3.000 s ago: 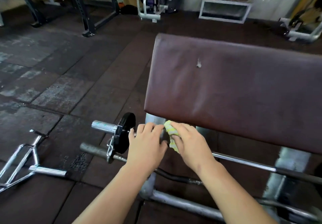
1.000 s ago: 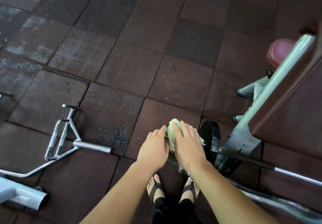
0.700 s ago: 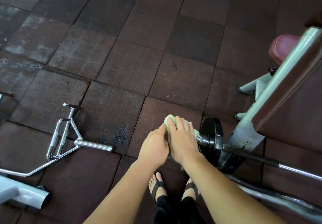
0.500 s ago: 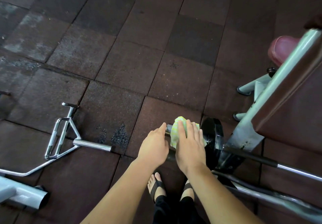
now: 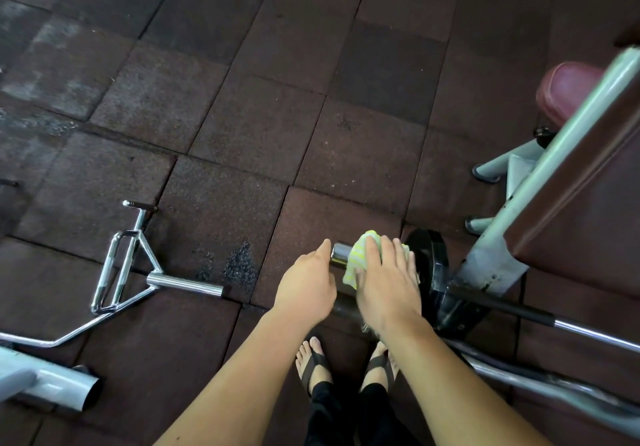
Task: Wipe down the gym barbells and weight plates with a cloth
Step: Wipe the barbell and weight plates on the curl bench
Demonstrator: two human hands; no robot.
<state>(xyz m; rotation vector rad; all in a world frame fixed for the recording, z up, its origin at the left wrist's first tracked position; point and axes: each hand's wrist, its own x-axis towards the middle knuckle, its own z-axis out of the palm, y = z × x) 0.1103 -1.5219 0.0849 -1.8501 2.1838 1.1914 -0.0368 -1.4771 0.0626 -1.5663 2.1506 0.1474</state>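
Note:
A chrome barbell sleeve [image 5: 337,255] juts left from a black weight plate [image 5: 429,265]. The barbell's shaft [image 5: 588,333] runs off to the right. My right hand [image 5: 388,282] lies over the sleeve and grips a yellow-green cloth [image 5: 360,258] wrapped round it, fingers draped over the top toward the plate. My left hand [image 5: 306,282] rests at the sleeve's free end with one fingertip touching the chrome; it holds nothing that I can see. A second, darker bar [image 5: 343,307] shows just below my hands.
A maroon bench pad [image 5: 588,220] on a grey frame [image 5: 554,168] stands close on the right. A chrome triceps bar [image 5: 128,265] lies on the rubber floor tiles at left, and a grey tube [image 5: 52,383] at the bottom left. My sandalled feet [image 5: 311,362] are under my arms.
My view swung from the bench pad down to the floor. My right hand slid the cloth out along the sleeve, then back toward the plate, baring the chrome end. My left hand stayed there.

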